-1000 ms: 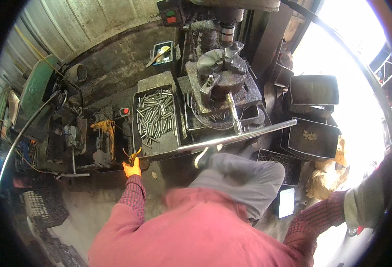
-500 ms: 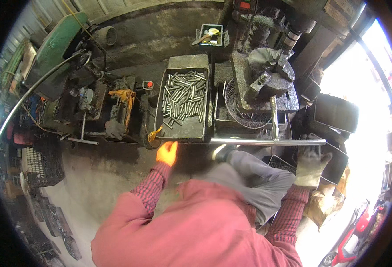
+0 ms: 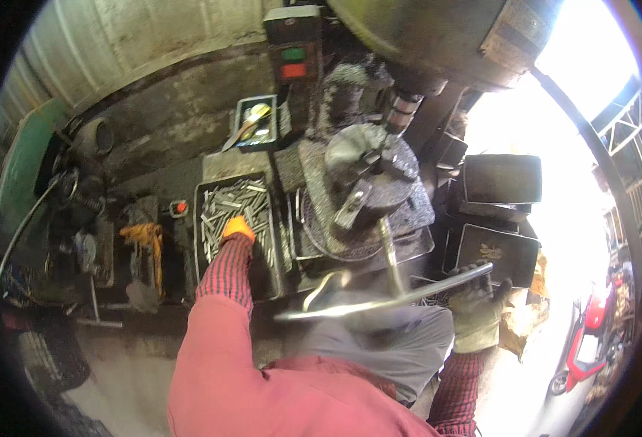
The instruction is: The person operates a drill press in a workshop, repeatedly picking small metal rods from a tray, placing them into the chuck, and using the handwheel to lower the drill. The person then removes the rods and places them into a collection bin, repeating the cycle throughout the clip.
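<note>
My left hand (image 3: 238,229), in an orange glove, reaches down onto the loose metal pins (image 3: 234,198) in a dark rectangular tray (image 3: 266,288). Its fingers look bunched together, and whatever may be between them is hidden. At the right, my right hand (image 3: 475,313) wears a stained grey glove, with its fingers curled at the right end of a long metal bar (image 3: 408,297). That bar slants up to the right, joined by a short rod (image 3: 391,255) to the drill press. A round chuck (image 3: 372,164) sits on the machine table beneath the spindle (image 3: 402,113).
A small bin (image 3: 257,124) with a brush stands behind the pin tray. Dark metal trays (image 3: 501,178) stack up at the right, beside a brown sack (image 3: 521,324). An orange cloth (image 3: 145,237) hangs on equipment at the left. The switch box (image 3: 293,62) stands at the back.
My left hand has gone from in front of the tray's near edge into the pins. The bar has turned from nearly level to slanting, and my right hand has moved with its right end. The view has shifted.
</note>
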A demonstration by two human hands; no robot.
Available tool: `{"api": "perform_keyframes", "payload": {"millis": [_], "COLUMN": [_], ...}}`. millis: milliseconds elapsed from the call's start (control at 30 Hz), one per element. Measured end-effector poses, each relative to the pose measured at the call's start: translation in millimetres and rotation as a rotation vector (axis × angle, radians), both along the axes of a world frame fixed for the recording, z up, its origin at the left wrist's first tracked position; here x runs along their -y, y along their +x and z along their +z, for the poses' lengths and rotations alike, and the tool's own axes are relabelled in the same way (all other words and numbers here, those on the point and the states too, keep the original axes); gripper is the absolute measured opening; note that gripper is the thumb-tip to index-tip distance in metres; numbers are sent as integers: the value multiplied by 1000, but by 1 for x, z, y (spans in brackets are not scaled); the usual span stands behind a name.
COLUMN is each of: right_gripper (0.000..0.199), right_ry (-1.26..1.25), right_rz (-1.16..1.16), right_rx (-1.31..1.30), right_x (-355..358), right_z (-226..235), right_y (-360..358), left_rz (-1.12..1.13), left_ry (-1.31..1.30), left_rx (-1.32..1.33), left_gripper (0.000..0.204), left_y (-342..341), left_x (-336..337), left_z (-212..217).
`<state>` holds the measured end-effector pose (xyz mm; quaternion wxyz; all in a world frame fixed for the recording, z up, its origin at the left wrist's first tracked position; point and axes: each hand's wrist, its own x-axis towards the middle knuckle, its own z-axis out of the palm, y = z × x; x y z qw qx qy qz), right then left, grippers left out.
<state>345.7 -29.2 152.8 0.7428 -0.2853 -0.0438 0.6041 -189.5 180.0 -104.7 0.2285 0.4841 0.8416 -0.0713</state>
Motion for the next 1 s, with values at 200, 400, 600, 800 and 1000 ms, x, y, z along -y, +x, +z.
{"api": "perform_keyframes", "payload": {"millis": [200, 400, 600, 800, 1000], "right_gripper": [60, 70, 63, 84, 65], "right_ry": [-109, 188, 235, 204, 190], "right_rz": [-155, 43, 30, -31, -71], "right_rx": [6, 15, -85, 34, 219], "right_x": [6, -17, -44, -52, -48], "right_z": [-12, -20, 4, 16, 31], "right_y": [4, 0, -4, -26, -45], "left_rz": [-17, 203, 315, 447, 569], "left_ry": [-12, 107, 470, 721, 858], "left_rx": [-73, 100, 599, 1261, 1298], "left_gripper": [35, 50, 31, 13, 17], "left_y": [12, 1, -24, -13, 16], "left_x": [-24, -11, 43, 118, 161], "left_z": [0, -19, -43, 24, 97]}}
